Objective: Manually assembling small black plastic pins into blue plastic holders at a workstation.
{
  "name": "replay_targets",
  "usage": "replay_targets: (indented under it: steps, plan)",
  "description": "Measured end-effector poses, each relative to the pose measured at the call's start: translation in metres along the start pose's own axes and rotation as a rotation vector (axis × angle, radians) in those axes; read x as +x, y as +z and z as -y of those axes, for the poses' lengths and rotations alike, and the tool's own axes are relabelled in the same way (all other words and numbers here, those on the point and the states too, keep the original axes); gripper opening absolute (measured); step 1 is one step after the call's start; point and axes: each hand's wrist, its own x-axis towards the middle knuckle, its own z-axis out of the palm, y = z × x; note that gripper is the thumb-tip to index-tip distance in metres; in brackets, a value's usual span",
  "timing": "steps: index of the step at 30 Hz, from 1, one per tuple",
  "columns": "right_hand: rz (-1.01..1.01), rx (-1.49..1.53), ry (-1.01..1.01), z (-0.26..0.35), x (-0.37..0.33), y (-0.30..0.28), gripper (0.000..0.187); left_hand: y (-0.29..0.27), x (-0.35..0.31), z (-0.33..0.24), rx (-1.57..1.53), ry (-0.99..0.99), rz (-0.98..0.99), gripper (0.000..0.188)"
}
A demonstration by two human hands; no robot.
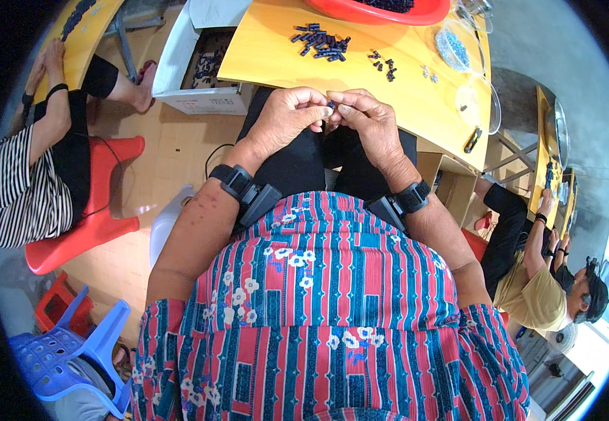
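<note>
My left hand (292, 121) and my right hand (369, 125) meet over my lap at the near edge of the yellow table (269, 42). Thumb and forefinger of each hand are pinched together on a small dark part (332, 104), mostly hidden by the fingertips. Beyond them on the table lies a pile of dark blue-black small parts (322, 43). To its right is a smaller scatter of similar dark pieces (389, 72). A few tiny clear pieces (430, 74) lie farther right.
A red basin (381, 15) of dark parts stands at the far edge. A clear tub of blue bits (453, 50) and a black-handled tool (472, 140) are at the right. An open white box (210, 100) stands left of the table. Other people sit on both sides.
</note>
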Motion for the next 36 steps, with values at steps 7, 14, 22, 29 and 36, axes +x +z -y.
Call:
replay_targets:
  steps: [7,14,22,29,36]
  plan:
    - [-0.017,-0.005,-0.029,0.011,0.002,-0.005,0.015,0.007,0.002,-0.01,0.124,0.084,-0.044,0.01]
    - [-0.094,-0.029,-0.086,0.018,0.005,-0.02,0.01,0.023,0.02,-0.035,0.447,0.286,-0.12,0.008]
    - [-0.179,0.122,0.174,0.01,0.011,-0.033,0.01,0.033,0.044,-0.023,0.81,0.429,-0.169,0.007]
    - [-0.115,0.164,0.242,0.009,0.006,-0.038,0.009,0.033,0.031,-0.027,0.812,0.428,-0.159,0.007]
    - [-0.071,0.054,0.25,0.022,0.003,-0.032,0.009,0.036,0.023,-0.03,0.828,0.415,-0.169,0.009]
